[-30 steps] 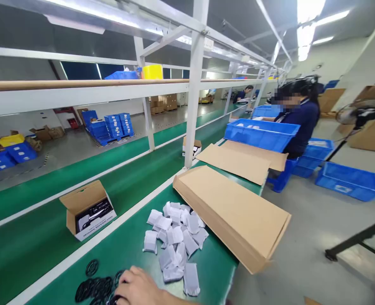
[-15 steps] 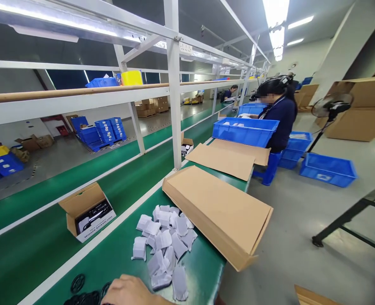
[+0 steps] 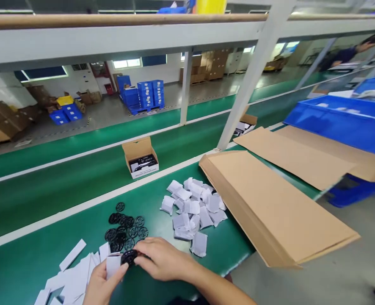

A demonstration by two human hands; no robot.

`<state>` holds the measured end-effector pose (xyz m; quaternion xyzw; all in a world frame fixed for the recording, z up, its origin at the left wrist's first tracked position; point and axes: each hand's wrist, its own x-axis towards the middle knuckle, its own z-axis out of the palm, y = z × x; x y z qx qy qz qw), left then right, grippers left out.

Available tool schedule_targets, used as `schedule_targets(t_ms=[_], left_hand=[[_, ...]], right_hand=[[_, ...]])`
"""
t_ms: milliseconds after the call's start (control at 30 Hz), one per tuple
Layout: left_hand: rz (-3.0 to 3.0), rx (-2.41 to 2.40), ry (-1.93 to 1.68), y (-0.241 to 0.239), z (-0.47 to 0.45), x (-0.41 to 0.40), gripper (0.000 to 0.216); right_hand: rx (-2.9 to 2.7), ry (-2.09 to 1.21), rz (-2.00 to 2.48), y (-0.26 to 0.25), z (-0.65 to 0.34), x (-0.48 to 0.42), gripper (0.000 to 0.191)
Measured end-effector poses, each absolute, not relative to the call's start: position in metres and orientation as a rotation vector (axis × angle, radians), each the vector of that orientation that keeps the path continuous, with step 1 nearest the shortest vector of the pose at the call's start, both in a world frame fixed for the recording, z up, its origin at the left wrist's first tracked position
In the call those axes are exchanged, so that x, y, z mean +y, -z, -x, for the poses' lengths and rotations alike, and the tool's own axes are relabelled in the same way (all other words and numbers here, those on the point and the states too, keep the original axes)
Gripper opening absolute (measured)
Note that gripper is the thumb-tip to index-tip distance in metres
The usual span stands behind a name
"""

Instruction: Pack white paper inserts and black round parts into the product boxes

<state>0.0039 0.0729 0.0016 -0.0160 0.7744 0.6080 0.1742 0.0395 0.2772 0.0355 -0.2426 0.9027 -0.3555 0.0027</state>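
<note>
My left hand (image 3: 103, 283) is closed on a small white paper sleeve (image 3: 113, 266). Between the fingers and thumb of my right hand (image 3: 165, 259) is a black round plastic disc (image 3: 129, 257), which is right at the sleeve's edge; whether part of it is inside I cannot tell. Several similar black discs (image 3: 120, 231) lie in a loose pile just beyond my hands. Flat white paper pieces (image 3: 73, 277) spread over the green worktop on the left. To the right is a heap of small white wrapped packets (image 3: 192, 206).
A large cardboard sheet with folded edges (image 3: 279, 203) overhangs the worktop's right edge. An open carton (image 3: 144, 171) with black items sits on the green belt (image 3: 89, 178). A white post (image 3: 251, 80) rises beyond. Blue bins (image 3: 343, 123) and another person (image 3: 343, 57) are at the right.
The view has swung left and down. My right hand now holds a black disc against the paper sleeve; before, one hand was over the disc pile. My left hand and the paper pieces have come into view.
</note>
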Motion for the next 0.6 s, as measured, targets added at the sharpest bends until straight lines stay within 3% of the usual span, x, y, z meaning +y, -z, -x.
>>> schedule_targets(t_ms=[100, 267, 333, 500, 600], left_hand=[[0.074, 2.215, -1.729, 0.004, -0.01, 0.065, 0.051], [0.085, 2.187, -1.637, 0.01, -0.011, 0.054, 0.053], [0.053, 2.205, -1.643, 0.01, -0.01, 0.052, 0.054], [0.144, 2.382, -1.705, -0.004, -0.007, 0.035, 0.051], [0.191, 2.549, -1.705, -0.023, 0.006, 0.003, 0.044]], right_hand=[[2.826, 1.002, 0.768, -0.037, -0.04, 0.295, 0.015], [3.126, 0.252, 0.136, -0.024, -0.01, 0.344, 0.041], [3.136, 0.117, 0.048, -0.015, 0.005, 0.356, 0.045], [3.122, 0.13, 0.175, 0.014, 0.017, 0.356, 0.044], [3.122, 0.525, 0.346, 0.044, 0.012, 0.363, 0.045]])
